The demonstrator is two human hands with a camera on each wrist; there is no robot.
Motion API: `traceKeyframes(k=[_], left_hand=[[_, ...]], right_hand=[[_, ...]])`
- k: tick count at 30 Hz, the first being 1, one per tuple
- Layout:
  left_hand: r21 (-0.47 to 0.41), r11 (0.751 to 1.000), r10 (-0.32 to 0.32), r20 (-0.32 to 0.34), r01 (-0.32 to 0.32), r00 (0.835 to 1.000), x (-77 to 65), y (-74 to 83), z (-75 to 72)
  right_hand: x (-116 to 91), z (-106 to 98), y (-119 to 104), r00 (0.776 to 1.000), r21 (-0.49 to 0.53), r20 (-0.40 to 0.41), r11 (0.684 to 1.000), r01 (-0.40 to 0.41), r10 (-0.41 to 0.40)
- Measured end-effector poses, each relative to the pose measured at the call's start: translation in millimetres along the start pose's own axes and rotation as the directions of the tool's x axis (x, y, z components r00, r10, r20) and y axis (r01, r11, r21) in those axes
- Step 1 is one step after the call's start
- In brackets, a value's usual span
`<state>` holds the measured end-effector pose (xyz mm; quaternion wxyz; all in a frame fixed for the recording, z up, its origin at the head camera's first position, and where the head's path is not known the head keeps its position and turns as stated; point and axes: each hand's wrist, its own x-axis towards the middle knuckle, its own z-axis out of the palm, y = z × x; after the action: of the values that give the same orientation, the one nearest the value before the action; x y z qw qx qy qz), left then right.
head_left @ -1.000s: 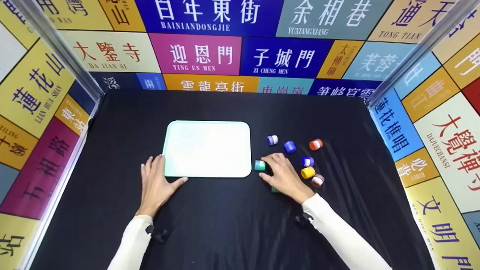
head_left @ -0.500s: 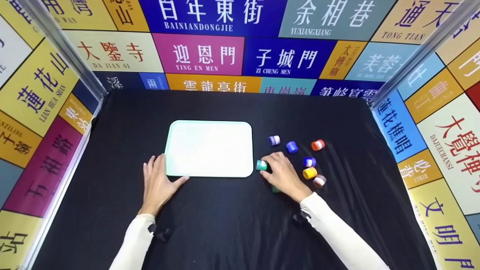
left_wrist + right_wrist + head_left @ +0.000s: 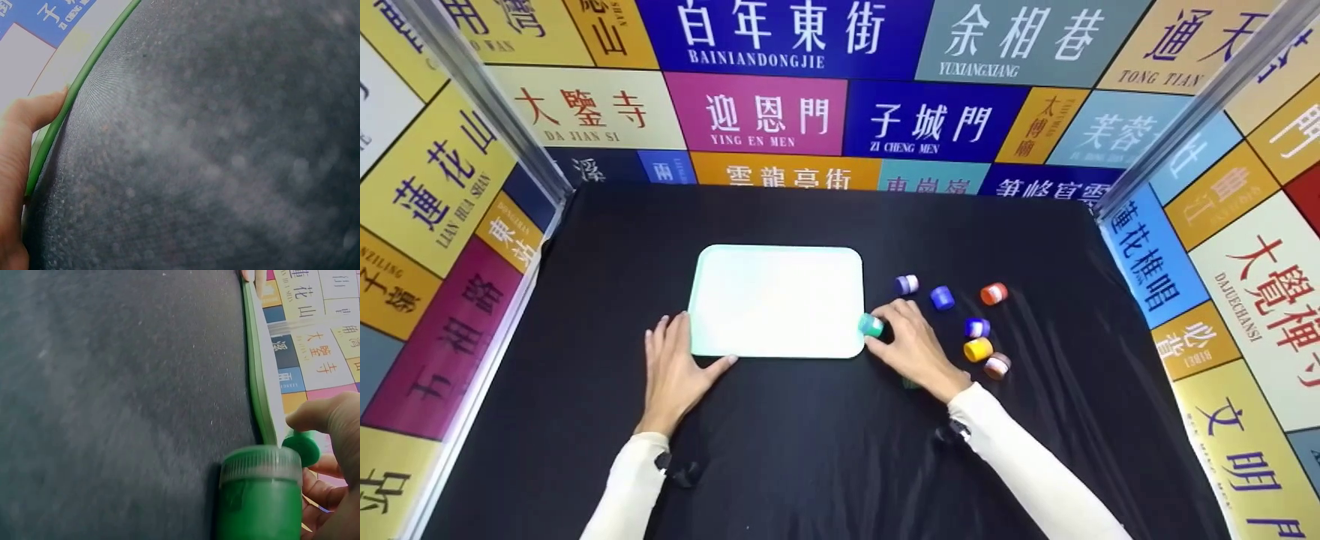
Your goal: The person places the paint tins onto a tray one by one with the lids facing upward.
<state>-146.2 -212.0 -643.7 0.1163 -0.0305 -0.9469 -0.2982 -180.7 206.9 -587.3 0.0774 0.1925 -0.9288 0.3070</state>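
My right hand pinches a small green paint jar between thumb and fingers, at the right rim of the white tray with a light green edge. In the right wrist view that jar shows by the fingertips, beside the tray's rim. A second, darker green jar stands large in the foreground there; from the head it is mostly hidden under the right hand. My left hand rests against the tray's near left corner, fingers straight along its left side and thumb at the front rim.
Right of the tray lie several more small jars: a purple one, a blue one, a red one, a dark blue one, a yellow one and a brown one. Black cloth covers the table between printed panels.
My right hand has shifted left with the green paint jar, from the cloth beside the tray to the tray's right rim. The left hand has stayed in place.
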Motion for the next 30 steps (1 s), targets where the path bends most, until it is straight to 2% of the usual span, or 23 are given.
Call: traceKeyframes(k=[12,22,30], left_hand=[[0.011,1.0,0.004,-0.02,-0.004,1.0,0.6,-3.5,-3.8],[0.013,1.0,-0.008,0.015,0.008,1.0,-2.2,-0.7,0.1],[0.013,1.0,-0.002,0.01,0.002,1.0,-1.6,1.5,1.9]], right_hand=[[18,32,-31,1.0,0.11,-0.015,0.994,-0.017,0.019],[21,51,-37,1.0,0.115,-0.017,0.993,-0.002,0.004],[27,58,-41,0.999,0.133,0.016,0.991,0.033,-0.036]])
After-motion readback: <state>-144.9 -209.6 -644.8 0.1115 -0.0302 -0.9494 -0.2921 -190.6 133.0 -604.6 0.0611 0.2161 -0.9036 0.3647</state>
